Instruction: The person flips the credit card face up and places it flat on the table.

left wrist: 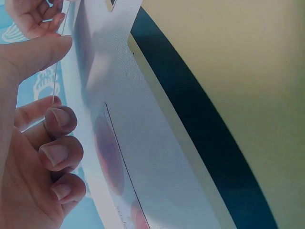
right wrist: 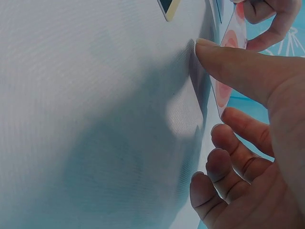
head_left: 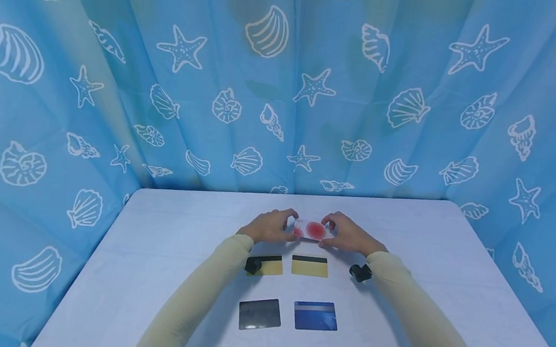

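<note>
A white card with red circles [head_left: 315, 231] is held up off the table between my two hands. My left hand [head_left: 268, 227] pinches its left end between thumb and fingers; my right hand [head_left: 349, 236] pinches the right end the same way. The right wrist view shows the held card [right wrist: 222, 93] tilted nearly edge-on. Below the left hand, another card with reddish circles [left wrist: 108, 155] lies on the table, mostly hidden from the head view. Nearer me lie two gold cards with black stripes, the left one [head_left: 271, 267] partly covered by the wrist camera, the right one [head_left: 310, 267] in full view.
A dark grey card [head_left: 260, 314] and a blue card with a pale stripe [head_left: 315, 317] lie closer to me on the white table [head_left: 170, 252]. Behind the table hangs a blue curtain [head_left: 293, 119] with shells and starfish on it.
</note>
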`<action>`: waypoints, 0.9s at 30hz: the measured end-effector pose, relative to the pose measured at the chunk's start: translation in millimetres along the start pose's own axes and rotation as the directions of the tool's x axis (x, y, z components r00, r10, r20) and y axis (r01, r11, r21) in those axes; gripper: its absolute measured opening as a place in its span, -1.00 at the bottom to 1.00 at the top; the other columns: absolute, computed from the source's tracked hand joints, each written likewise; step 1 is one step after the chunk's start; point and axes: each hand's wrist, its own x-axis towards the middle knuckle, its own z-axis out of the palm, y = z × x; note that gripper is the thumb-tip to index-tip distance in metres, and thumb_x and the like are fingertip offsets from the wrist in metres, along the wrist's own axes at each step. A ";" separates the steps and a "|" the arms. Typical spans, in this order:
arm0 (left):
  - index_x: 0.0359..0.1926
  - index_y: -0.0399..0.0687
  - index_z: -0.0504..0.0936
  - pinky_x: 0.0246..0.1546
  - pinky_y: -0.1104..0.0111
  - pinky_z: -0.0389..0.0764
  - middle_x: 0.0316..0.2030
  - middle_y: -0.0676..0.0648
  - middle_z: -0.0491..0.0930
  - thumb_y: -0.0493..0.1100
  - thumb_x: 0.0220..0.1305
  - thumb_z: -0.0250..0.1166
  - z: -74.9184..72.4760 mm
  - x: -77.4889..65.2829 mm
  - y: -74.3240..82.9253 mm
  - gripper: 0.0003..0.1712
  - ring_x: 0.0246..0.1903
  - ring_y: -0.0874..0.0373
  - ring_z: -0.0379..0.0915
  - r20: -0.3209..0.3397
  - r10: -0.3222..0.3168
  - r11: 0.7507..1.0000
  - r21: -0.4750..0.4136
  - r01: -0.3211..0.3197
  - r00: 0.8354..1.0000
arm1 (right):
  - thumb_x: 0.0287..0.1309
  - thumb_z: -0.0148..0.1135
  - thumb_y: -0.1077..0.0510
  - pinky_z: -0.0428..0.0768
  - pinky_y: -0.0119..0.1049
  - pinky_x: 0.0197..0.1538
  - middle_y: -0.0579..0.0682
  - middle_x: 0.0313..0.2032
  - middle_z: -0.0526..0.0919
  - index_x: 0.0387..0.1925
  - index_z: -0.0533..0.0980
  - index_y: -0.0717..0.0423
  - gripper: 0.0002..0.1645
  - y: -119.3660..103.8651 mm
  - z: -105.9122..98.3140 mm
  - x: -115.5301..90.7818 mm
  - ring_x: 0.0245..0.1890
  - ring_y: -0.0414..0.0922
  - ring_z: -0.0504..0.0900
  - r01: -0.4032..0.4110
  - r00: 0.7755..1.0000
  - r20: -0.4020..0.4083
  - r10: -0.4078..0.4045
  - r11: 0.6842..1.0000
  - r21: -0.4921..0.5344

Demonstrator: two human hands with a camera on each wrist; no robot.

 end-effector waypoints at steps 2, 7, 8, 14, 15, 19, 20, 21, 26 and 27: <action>0.42 0.20 0.41 0.17 0.04 0.65 0.10 -0.07 0.65 0.26 0.31 0.35 0.3 0.4 -0.6 -0.26 0.10 0.02 0.60 0.005 -0.004 1.000 0.000 0.004 1.000 | 0.08 0.59 -0.07 0.66 -0.09 0.20 0.05 0.00 0.56 0.22 0.49 0.04 -0.28 -0.2 -0.1 -0.1 0.00 -0.04 0.54 -0.005 1.000 0.001 0.005 1.000 0.003; 0.42 0.21 0.42 0.18 0.02 0.64 0.11 -0.07 0.64 0.26 0.30 0.36 1.6 0.9 -1.5 -0.26 0.13 0.01 0.59 0.010 -0.016 1.000 -0.002 0.016 1.000 | 0.09 0.58 -0.05 0.65 -0.09 0.21 0.04 0.00 0.57 0.21 0.49 0.03 -0.30 -1.4 -0.1 -0.9 0.00 -0.04 0.55 -0.009 1.000 0.004 0.009 1.000 0.005; 0.42 0.20 0.42 0.19 0.01 0.64 0.12 -0.07 0.64 0.26 0.30 0.36 1.9 1.0 -1.7 -0.26 0.13 0.01 0.58 0.010 -0.016 1.000 -0.001 0.017 1.000 | 0.09 0.58 -0.05 0.65 -0.09 0.21 0.04 0.00 0.57 0.21 0.49 0.03 -0.30 -1.8 0.0 -1.0 0.00 -0.04 0.55 -0.008 1.000 0.005 0.008 1.000 0.004; 0.42 0.22 0.43 0.20 0.03 0.63 0.12 -0.03 0.64 0.27 0.29 0.37 3.8 2.1 -2.4 -0.26 0.14 0.05 0.59 0.010 -0.018 1.000 0.025 0.018 1.000 | 0.10 0.57 -0.03 0.65 -0.09 0.21 0.05 0.00 0.57 0.21 0.49 0.03 -0.31 -3.6 -0.4 -1.4 0.00 -0.04 0.55 -0.010 1.000 0.008 0.010 1.000 0.004; 0.42 0.22 0.43 0.21 0.03 0.63 0.13 -0.02 0.64 0.27 0.29 0.38 3.7 2.2 -2.4 -0.26 0.14 0.06 0.59 0.010 -0.019 0.999 0.029 0.019 1.000 | 0.10 0.57 -0.02 0.65 -0.09 0.21 0.05 0.00 0.57 0.21 0.49 0.03 -0.32 -4.0 -0.6 -1.4 0.01 -0.03 0.55 -0.011 1.000 0.009 0.011 1.000 0.005; 0.41 0.21 0.45 0.22 0.03 0.62 0.14 -0.02 0.65 0.25 0.28 0.39 3.4 2.5 -2.1 -0.27 0.15 0.05 0.59 0.007 -0.020 0.999 0.034 0.020 1.000 | 0.10 0.57 0.00 0.64 -0.08 0.23 0.07 0.01 0.57 0.21 0.49 0.05 -0.32 -5.6 -1.3 -1.3 0.02 -0.01 0.55 -0.008 1.000 0.014 0.007 1.000 0.007; 0.41 0.20 0.45 0.23 0.02 0.62 0.14 -0.02 0.65 0.25 0.29 0.39 3.2 2.5 -1.9 -0.27 0.16 0.05 0.59 0.008 -0.021 0.999 0.034 0.021 1.000 | 0.10 0.57 0.00 0.64 -0.08 0.23 0.07 0.01 0.56 0.21 0.49 0.06 -0.32 -6.0 -1.5 -1.2 0.02 -0.01 0.54 -0.007 1.000 0.014 0.007 1.000 0.008; 0.41 0.20 0.46 0.23 0.02 0.62 0.15 -0.03 0.65 0.24 0.29 0.39 3.0 2.5 -1.6 -0.27 0.16 0.04 0.58 0.009 -0.021 0.999 0.034 0.021 1.000 | 0.11 0.57 0.00 0.64 -0.09 0.23 0.07 0.01 0.56 0.21 0.49 0.06 -0.32 -6.3 -1.8 -1.2 0.02 -0.01 0.54 -0.008 1.000 0.017 0.007 1.000 0.009; 0.41 0.19 0.47 0.26 0.01 0.59 0.19 -0.03 0.64 0.23 0.30 0.40 2.8 1.3 -1.3 -0.28 0.21 0.03 0.57 0.014 -0.025 0.999 0.037 0.025 1.000 | 0.12 0.55 0.00 0.65 -0.12 0.18 0.06 -0.01 0.55 0.23 0.49 0.06 -0.32 -6.6 -2.7 -0.4 -0.01 -0.03 0.54 0.001 0.999 0.032 -0.001 1.000 0.005; 0.41 0.19 0.47 0.27 0.01 0.59 0.20 -0.02 0.64 0.23 0.30 0.40 2.9 1.0 -1.4 -0.28 0.22 0.02 0.57 0.013 -0.025 0.999 0.037 0.024 1.000 | 0.12 0.55 0.00 0.65 -0.12 0.17 0.06 -0.02 0.55 0.23 0.49 0.06 -0.32 -6.5 -2.6 -0.1 -0.01 -0.03 0.53 0.001 0.999 0.033 -0.002 1.000 0.006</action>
